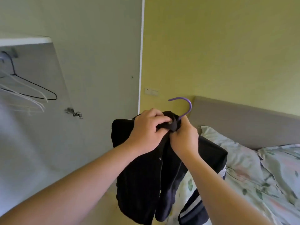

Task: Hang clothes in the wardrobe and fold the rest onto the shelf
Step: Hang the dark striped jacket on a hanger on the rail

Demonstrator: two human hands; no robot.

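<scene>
A black zip jacket (142,176) hangs in front of me on a purple hanger (186,106); only the hanger's hook shows above the collar. My left hand (146,132) grips the jacket's collar from the left. My right hand (185,138) pinches the collar fabric just below the hook's stem. White stripes show on the jacket's lower right part. The open wardrobe (32,41) is at the upper left, with a white shelf board at its top.
Several empty wire hangers (30,90), black and white, hang inside the wardrobe. Its open door (100,62) with a metal hinge (73,112) stands between wardrobe and yellow wall. A bed (259,176) with floral bedding and a grey headboard fills the right.
</scene>
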